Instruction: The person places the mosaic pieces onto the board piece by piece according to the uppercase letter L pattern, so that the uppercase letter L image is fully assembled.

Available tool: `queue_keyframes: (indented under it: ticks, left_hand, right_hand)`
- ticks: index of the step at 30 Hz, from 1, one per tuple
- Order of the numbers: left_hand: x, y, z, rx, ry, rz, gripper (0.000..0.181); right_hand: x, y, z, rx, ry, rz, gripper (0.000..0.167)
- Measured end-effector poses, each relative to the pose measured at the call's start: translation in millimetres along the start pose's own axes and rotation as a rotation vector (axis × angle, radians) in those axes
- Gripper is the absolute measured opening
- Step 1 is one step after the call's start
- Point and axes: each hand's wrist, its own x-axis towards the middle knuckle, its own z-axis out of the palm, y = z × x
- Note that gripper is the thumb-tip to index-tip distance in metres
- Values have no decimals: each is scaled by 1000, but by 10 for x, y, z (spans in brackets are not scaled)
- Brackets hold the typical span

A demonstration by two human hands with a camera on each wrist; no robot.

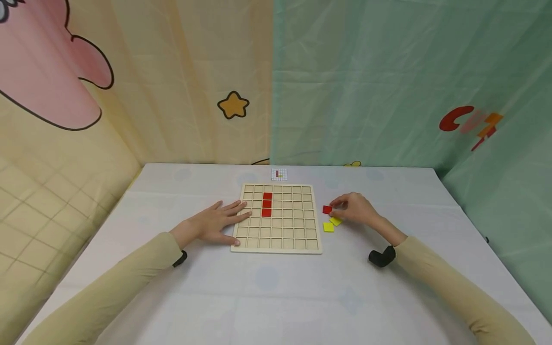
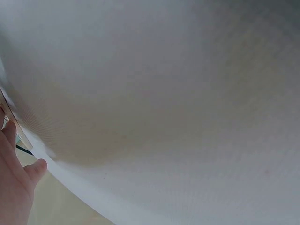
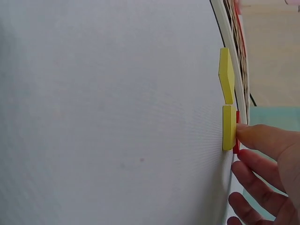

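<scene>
A wooden grid board (image 1: 293, 233) lies on the table, with three red tiles (image 1: 267, 204) in one column of its cells. My left hand (image 1: 213, 223) is spread, its fingers resting on the board's left edge. Right of the board, my right hand (image 1: 354, 209) has thumb and forefinger at a loose red tile (image 1: 327, 209), pinching its edge. Two yellow tiles lie nearby, one (image 1: 336, 221) under the hand and one (image 1: 328, 227) nearer the front. In the right wrist view the red tile (image 3: 237, 140) is mostly hidden behind a yellow tile (image 3: 228, 127).
A small pattern card (image 1: 279, 175) with a red and yellow design lies behind the board. The table (image 1: 267, 297) has a white cloth, and printed curtains (image 1: 345, 86) hang behind it and at both sides. Each wrist carries a black strap or device (image 1: 382, 257).
</scene>
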Motion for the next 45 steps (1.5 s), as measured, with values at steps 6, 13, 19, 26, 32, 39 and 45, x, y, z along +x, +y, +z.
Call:
queue_keyframes:
  ticks: [6, 13, 19, 26, 32, 39, 45]
  left_hand:
    - [-8, 3, -3, -2, 0, -4, 86]
    - [1, -12, 9, 3, 6, -2, 86]
    - [1, -20, 15, 5, 3, 0, 86]
    - [-4, -13, 7, 7, 3, -1, 86]
    - [-5, -24, 8, 1, 5, 3, 85]
    - [-5, -14, -3, -7, 8, 6, 85]
    - [-6, 6, 0, -13, -2, 3, 85]
  right_hand:
    - [14, 18, -2, 23, -5, -2, 28]
    - [40, 10, 15, 30, 12, -8, 29]
    - [36, -4, 19, 9, 11, -6, 30]
    - [26, -61, 7, -17, 46, -5, 28]
    - [15, -186, -6, -42, 71, -28, 29]
    - [14, -332, 39, -48, 108, -78, 28]
    - [30, -452, 110, -48, 120, -119, 27]
